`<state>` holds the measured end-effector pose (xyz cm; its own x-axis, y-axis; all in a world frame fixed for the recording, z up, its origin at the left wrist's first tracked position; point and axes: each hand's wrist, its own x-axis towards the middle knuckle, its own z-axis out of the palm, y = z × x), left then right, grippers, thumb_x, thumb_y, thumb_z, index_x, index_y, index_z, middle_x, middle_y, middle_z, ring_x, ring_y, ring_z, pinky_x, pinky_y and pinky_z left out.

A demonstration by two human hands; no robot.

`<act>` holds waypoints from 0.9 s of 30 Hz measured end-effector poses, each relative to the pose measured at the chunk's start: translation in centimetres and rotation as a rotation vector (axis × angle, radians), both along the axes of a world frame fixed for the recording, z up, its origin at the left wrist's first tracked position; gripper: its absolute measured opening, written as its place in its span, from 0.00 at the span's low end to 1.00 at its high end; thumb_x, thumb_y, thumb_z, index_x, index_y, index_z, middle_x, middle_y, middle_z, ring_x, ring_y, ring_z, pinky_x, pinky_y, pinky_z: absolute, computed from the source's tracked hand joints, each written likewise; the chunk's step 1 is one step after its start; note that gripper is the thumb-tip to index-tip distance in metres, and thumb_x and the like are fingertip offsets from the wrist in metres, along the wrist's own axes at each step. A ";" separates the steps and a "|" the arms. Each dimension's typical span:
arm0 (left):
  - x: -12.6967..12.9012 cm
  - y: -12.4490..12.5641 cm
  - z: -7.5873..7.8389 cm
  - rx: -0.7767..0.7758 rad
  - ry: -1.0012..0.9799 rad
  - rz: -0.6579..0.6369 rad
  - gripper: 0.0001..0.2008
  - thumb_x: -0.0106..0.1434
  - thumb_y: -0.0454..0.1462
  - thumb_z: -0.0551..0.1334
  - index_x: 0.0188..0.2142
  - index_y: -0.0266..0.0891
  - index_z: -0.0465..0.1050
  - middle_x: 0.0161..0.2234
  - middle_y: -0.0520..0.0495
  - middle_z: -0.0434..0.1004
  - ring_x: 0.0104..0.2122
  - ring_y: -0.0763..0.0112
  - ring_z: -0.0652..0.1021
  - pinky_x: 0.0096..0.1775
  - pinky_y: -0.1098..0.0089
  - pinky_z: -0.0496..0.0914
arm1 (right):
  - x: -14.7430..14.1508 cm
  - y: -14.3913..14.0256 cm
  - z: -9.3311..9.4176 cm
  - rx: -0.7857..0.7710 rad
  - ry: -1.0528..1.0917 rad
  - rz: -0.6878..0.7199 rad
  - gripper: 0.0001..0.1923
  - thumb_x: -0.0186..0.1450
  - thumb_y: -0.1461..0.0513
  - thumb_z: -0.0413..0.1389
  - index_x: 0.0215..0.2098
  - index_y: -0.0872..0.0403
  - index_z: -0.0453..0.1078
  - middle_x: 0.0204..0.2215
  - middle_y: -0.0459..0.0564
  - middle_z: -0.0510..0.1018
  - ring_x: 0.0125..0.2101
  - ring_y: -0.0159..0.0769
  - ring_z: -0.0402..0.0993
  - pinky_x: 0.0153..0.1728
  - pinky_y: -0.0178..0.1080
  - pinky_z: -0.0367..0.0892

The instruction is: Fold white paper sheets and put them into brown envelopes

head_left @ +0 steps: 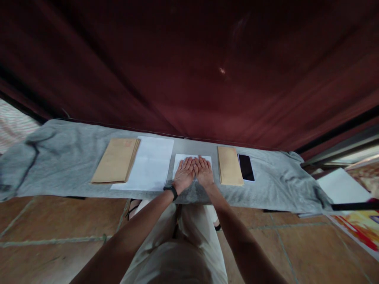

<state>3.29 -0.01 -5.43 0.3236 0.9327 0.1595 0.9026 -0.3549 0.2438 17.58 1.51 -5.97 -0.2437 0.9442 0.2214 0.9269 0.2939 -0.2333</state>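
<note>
My left hand (183,173) and my right hand (204,170) lie flat, side by side, palms down on a folded white sheet of paper (179,162) on the grey cloth-covered bench (59,154). Fingers of both hands are stretched out and pressed on the paper, holding nothing. A dark band sits on my left wrist. To the left lies a larger white sheet (149,163), and further left a stack of brown envelopes (116,161). Right of my hands is another brown envelope stack (229,165).
A black phone (246,167) lies right of the envelopes. A dark red curtain (189,67) hangs behind the bench. White paper (340,185) and a colourful sheet (361,227) lie at the far right. Terracotta floor tiles (53,228) run below.
</note>
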 end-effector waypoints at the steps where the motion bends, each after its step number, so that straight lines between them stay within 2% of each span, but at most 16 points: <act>1: 0.0 0.0 0.0 -0.005 -0.004 0.002 0.28 0.73 0.37 0.46 0.70 0.32 0.58 0.72 0.38 0.56 0.73 0.58 0.52 0.71 0.50 0.47 | 0.1 0.0 0.0 0.004 0.001 -0.007 0.26 0.78 0.57 0.41 0.70 0.53 0.61 0.70 0.56 0.61 0.70 0.46 0.56 0.68 0.54 0.50; 6: -0.2 0.3 0.1 -0.020 -0.012 0.054 0.28 0.74 0.38 0.45 0.70 0.36 0.58 0.72 0.42 0.56 0.73 0.58 0.52 0.71 0.51 0.48 | 0.3 0.1 -0.2 0.017 -0.030 -0.020 0.26 0.77 0.57 0.44 0.71 0.53 0.60 0.71 0.59 0.60 0.69 0.48 0.56 0.68 0.55 0.52; 15: -1.6 0.8 0.7 -0.023 -0.005 0.162 0.29 0.75 0.42 0.45 0.71 0.34 0.57 0.72 0.40 0.54 0.73 0.56 0.54 0.71 0.54 0.48 | 1.0 -0.3 -0.9 0.084 -0.022 -0.097 0.28 0.77 0.54 0.45 0.71 0.57 0.59 0.71 0.63 0.59 0.69 0.49 0.57 0.68 0.54 0.52; 22: -1.8 0.9 0.7 -0.014 0.056 0.200 0.30 0.75 0.44 0.44 0.72 0.34 0.55 0.73 0.40 0.52 0.73 0.58 0.54 0.71 0.55 0.49 | 1.5 -0.7 -1.8 0.147 -0.031 -0.129 0.29 0.77 0.53 0.46 0.70 0.62 0.60 0.69 0.67 0.61 0.68 0.50 0.58 0.67 0.54 0.53; 27: -1.7 0.9 0.8 -0.024 0.093 0.202 0.30 0.75 0.44 0.45 0.72 0.35 0.54 0.73 0.41 0.51 0.73 0.58 0.53 0.71 0.56 0.49 | 1.3 -0.4 -1.2 0.152 0.001 -0.156 0.28 0.76 0.55 0.46 0.67 0.64 0.63 0.67 0.68 0.66 0.66 0.51 0.61 0.66 0.55 0.53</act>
